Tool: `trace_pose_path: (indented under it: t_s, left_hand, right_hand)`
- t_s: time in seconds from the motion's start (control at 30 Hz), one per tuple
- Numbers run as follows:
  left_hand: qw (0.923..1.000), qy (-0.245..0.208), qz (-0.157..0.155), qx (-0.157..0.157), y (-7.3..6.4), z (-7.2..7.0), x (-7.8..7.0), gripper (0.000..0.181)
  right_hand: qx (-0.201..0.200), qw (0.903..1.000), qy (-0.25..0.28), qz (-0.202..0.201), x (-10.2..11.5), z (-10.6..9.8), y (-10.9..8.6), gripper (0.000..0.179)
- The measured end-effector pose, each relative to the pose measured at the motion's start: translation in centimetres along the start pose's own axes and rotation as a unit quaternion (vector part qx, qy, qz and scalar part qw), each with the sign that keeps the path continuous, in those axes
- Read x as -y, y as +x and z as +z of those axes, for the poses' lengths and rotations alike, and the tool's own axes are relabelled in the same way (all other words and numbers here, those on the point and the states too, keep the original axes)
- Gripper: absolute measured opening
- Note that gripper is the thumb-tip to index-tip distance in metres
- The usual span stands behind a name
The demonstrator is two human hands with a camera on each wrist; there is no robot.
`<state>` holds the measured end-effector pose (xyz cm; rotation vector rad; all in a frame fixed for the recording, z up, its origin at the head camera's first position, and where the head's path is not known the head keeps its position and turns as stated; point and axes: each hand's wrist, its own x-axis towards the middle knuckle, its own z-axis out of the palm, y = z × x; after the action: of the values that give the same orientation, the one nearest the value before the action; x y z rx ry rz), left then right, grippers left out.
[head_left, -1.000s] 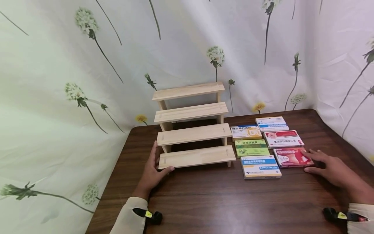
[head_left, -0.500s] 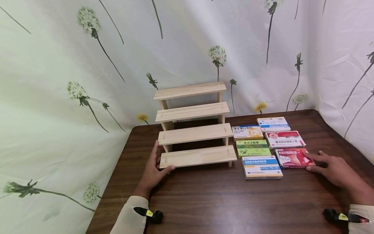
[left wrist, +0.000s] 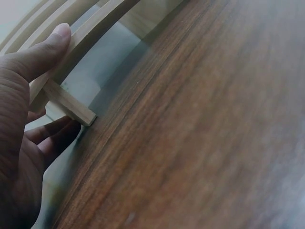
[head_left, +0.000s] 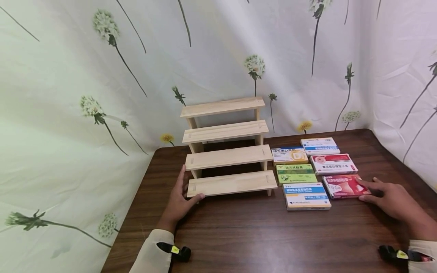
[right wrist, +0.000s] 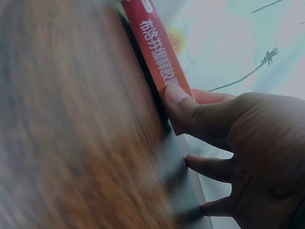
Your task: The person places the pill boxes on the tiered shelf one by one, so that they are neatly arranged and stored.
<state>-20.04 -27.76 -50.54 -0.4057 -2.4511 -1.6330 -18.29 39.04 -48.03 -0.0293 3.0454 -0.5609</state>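
My left hand (head_left: 179, 204) grips the left end of a four-tier wooden step shelf (head_left: 232, 182). The thumb lies against the front edge of the lowest tier, and the fingers reach round the left side near its leg, as the left wrist view shows. At the right, my right hand (head_left: 392, 197) pinches the right end of a red medicine box (head_left: 343, 186) between thumb and index finger. In the right wrist view, the thumb presses the long side of that red box (right wrist: 155, 52), a dark gap runs beneath it, and the other fingers are spread towards the table.
Several medicine boxes lie in two columns right of the shelf: an orange-and-white one (head_left: 289, 155), a green one (head_left: 296, 174), a blue-and-white one (head_left: 306, 196), a red-and-white one (head_left: 334, 163) and another blue-and-white one (head_left: 319, 146). Behind the brown table (head_left: 239, 235) hangs flowered cloth (head_left: 211, 49).
My right index finger and thumb have closed in on the red box, which has shifted slightly towards me. The left hand keeps its place on the shelf. The head view has shifted a little.
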Motion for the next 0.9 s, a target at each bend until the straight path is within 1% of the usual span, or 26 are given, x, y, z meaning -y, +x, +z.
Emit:
trace_pose_path:
  t_s: [0.33, 0.6, 0.83, 0.9]
  left_hand:
    - [0.9998, 0.01, -0.014, 0.0, -0.1, 0.14, 0.14, 0.125]
    - [0.9997, 0.016, -0.02, -0.001, -0.14, 0.13, 0.0, 0.126]
    - [0.9997, 0.012, -0.019, -0.001, -0.03, 0.01, 0.01, 0.126]
    - [0.9998, 0.01, -0.018, -0.002, -0.11, -0.08, 0.09, 0.127]
  right_hand:
    - [-0.027, 0.9994, 0.003, -0.023, -0.41, 0.05, -0.66, 0.06]
    - [-0.054, 0.9976, 0.017, -0.04, -0.43, -0.11, -1.02, 0.058]
    - [-0.048, 0.9973, 0.03, -0.046, -0.3, -0.71, -1.01, 0.06]
    - [-0.043, 0.9977, 0.033, -0.04, -0.07, -0.91, -0.97, 0.06]
